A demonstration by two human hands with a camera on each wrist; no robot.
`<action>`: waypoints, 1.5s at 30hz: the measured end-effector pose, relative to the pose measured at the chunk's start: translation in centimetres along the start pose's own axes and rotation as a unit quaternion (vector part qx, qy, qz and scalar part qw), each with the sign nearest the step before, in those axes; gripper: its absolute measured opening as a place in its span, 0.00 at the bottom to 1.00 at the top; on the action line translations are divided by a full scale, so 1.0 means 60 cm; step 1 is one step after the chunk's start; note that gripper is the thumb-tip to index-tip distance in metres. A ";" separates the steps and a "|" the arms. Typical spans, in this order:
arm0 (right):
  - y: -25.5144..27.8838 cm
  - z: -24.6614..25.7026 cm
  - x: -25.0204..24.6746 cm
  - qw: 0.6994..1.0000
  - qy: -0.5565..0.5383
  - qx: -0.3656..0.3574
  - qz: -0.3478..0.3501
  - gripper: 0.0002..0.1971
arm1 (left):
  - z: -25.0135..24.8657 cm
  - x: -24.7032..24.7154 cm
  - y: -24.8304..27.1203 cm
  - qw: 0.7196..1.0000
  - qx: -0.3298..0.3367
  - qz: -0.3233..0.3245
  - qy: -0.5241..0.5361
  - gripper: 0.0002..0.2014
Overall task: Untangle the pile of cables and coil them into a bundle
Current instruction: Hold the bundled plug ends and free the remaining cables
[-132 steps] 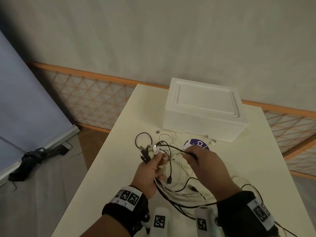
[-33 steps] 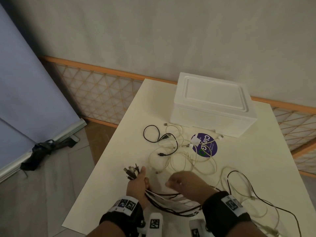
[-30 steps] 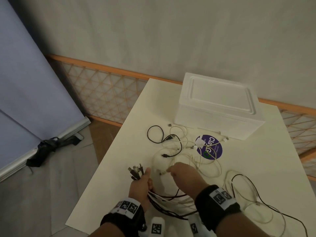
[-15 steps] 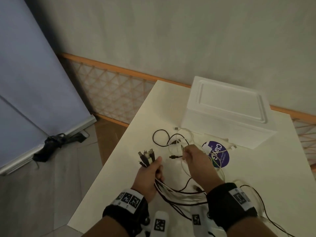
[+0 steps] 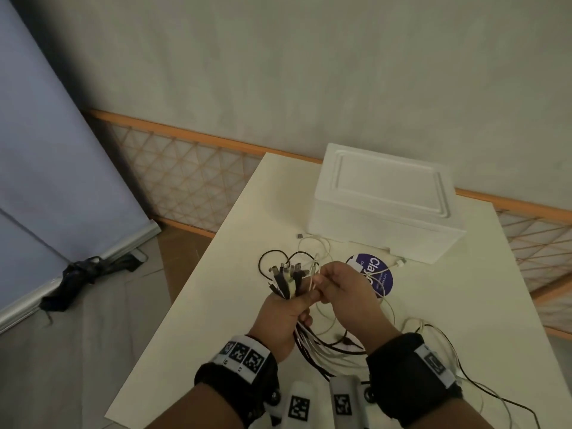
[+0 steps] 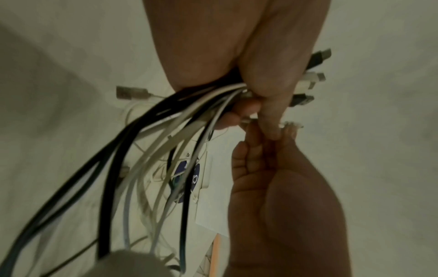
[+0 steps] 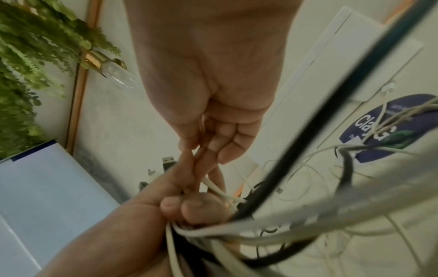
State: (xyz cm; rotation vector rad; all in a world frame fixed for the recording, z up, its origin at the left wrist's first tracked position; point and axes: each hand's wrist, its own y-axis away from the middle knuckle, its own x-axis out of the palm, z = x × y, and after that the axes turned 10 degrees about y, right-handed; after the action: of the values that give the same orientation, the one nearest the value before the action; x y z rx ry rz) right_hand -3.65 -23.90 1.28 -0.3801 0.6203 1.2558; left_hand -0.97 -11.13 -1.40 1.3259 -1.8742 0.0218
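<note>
While both hands pinch cables (image 5: 312, 342), the right hand (image 5: 346, 292) hides its white cable's plug.

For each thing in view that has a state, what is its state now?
left hand: grips the cable bundle, plugs up.
right hand: pinches a white cable end.
loose cables: lying tangled on the table.
white box: lid closed.

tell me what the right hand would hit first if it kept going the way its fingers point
Most likely the plug ends bunched in the left hand: the right hand points left at them, nearly touching, though depth is unclear.
</note>
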 end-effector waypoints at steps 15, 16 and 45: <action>-0.006 -0.055 -0.083 0.951 0.243 0.029 -0.187 0.27 | -0.001 -0.044 -0.015 0.986 0.049 -0.160 0.022 0.11; -0.003 -0.050 -0.076 0.954 0.252 -0.010 -0.163 0.28 | 0.001 -0.038 -0.013 0.987 0.045 -0.150 0.044 0.12; 0.085 -0.101 -0.185 0.900 0.398 0.174 -0.041 0.13 | -0.049 -0.152 0.011 0.961 0.042 -0.257 0.099 0.22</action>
State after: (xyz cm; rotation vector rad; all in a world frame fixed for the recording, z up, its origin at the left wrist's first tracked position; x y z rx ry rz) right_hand -11.91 -34.45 3.85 -0.6143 1.4887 0.8478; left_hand 1.26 -2.41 -4.84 1.7644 -1.3334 -0.0336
